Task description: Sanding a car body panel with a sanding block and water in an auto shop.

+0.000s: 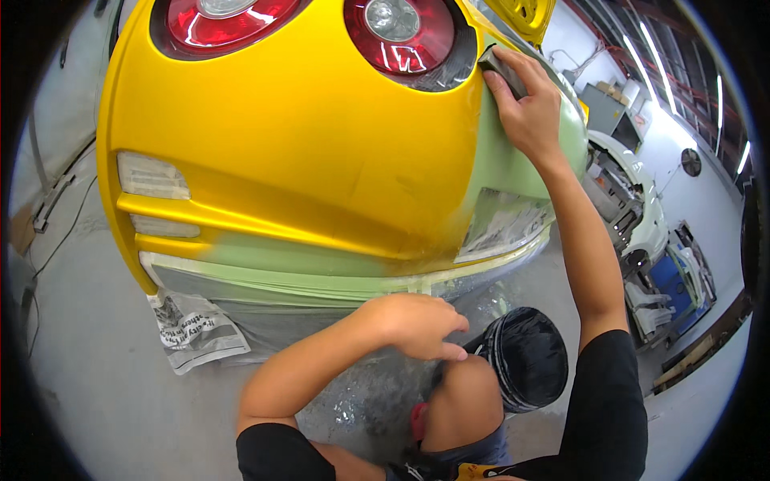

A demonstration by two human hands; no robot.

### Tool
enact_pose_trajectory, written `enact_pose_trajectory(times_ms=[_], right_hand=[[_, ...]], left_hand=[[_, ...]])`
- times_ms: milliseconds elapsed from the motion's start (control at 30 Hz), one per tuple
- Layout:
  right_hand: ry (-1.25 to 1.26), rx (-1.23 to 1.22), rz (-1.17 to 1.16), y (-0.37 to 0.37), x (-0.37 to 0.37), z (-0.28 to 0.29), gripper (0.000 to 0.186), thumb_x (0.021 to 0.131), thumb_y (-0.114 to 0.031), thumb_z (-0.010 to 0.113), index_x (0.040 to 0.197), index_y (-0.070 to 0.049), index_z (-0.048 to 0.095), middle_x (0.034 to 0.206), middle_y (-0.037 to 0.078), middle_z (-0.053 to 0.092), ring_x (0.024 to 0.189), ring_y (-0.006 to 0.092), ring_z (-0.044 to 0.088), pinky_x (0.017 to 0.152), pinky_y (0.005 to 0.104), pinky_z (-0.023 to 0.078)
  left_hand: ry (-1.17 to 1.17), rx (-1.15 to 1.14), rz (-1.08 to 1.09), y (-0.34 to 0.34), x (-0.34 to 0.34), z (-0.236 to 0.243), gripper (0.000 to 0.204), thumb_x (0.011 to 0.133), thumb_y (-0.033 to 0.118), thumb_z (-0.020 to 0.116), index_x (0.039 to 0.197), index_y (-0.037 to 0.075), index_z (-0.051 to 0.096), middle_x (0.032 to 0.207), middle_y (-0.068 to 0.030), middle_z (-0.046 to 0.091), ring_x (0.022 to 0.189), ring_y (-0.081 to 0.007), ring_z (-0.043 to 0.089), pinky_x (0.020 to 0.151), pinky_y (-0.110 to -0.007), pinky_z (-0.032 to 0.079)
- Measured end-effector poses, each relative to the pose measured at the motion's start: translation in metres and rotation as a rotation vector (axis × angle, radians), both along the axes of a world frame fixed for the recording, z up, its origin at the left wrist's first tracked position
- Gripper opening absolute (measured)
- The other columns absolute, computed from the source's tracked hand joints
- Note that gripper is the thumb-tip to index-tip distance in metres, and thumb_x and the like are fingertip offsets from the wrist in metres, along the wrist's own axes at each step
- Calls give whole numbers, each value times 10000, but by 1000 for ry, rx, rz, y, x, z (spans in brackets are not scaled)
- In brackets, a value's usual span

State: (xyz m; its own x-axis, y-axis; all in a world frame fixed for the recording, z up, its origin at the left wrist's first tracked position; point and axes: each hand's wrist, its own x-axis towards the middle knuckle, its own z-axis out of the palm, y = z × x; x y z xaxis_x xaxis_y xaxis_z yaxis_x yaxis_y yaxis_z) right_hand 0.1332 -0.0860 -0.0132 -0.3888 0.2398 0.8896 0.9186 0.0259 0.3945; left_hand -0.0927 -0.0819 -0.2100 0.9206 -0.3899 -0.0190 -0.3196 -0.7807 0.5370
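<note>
My right hand (529, 108) grips a grey sanding block (505, 78) against the pale green coated corner (513, 164) of a yellow car's rear bumper (305, 152), beside the right round red tail light (401, 40). My left hand (425, 329) hangs open and empty just above my bent knee (461, 405), fingers slightly curled and apart, below the bumper's lower green band (265, 276). Masked patches (152, 176) cover openings on the bumper, and a taped newspaper sheet (200, 329) hangs at its lower left.
A black bucket (529, 361) stands right of my knee on the grey floor (96, 345). A cable (68, 236) lies along the left. At the right are a white car body (626, 200), stacked panels (674, 284), a cabinet (609, 108) and a wall fan (690, 160).
</note>
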Motion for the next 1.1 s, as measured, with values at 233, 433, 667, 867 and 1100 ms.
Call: enact_pose_trajectory(times_ms=[233, 433, 667, 867, 1100], right_hand=[[52, -32, -74, -1, -5, 8, 309, 881, -194, 773, 1157, -57, 746, 1090, 164, 748, 1020, 339, 717, 907, 392, 542], [154, -72, -136, 15, -9, 41, 322, 902, -230, 753, 1175, -58, 746, 1136, 169, 743, 1054, 336, 712, 925, 391, 539], [117, 60, -117, -26, -20, -68, 333, 869, -119, 771, 1197, -72, 736, 1134, 152, 741, 1080, 329, 696, 970, 406, 521], [171, 45, -108, -10, -28, -40, 298, 885, -126, 753, 1169, -42, 720, 1113, 163, 736, 1018, 350, 692, 895, 412, 530], [199, 61, -209, -50, -35, -132, 345, 852, -92, 776, 1195, -81, 734, 1205, 153, 721, 1094, 342, 667, 978, 439, 485]], left_hand=[[-6, -28, -96, 15, -10, -2, 624, 1005, 534, 576, 1385, 40, 583, 1243, -242, 668, 1219, -414, 597, 1032, -476, 480], [-58, -109, -201, 24, -17, -4, 634, 1005, 540, 573, 1395, 41, 581, 1249, -242, 668, 1221, -420, 596, 1038, -471, 477], [-122, -110, -203, 31, -30, 0, 641, 1000, 540, 587, 1397, 36, 578, 1268, -246, 666, 1204, -418, 613, 1030, -464, 488], [-159, -102, -174, 32, -34, 7, 649, 991, 546, 600, 1396, 39, 581, 1251, -247, 674, 1187, -412, 627, 1023, -463, 493], [-167, -111, -96, 49, -49, 17, 643, 970, 539, 625, 1345, 18, 619, 1189, -254, 701, 1130, -418, 659, 974, -468, 519]])
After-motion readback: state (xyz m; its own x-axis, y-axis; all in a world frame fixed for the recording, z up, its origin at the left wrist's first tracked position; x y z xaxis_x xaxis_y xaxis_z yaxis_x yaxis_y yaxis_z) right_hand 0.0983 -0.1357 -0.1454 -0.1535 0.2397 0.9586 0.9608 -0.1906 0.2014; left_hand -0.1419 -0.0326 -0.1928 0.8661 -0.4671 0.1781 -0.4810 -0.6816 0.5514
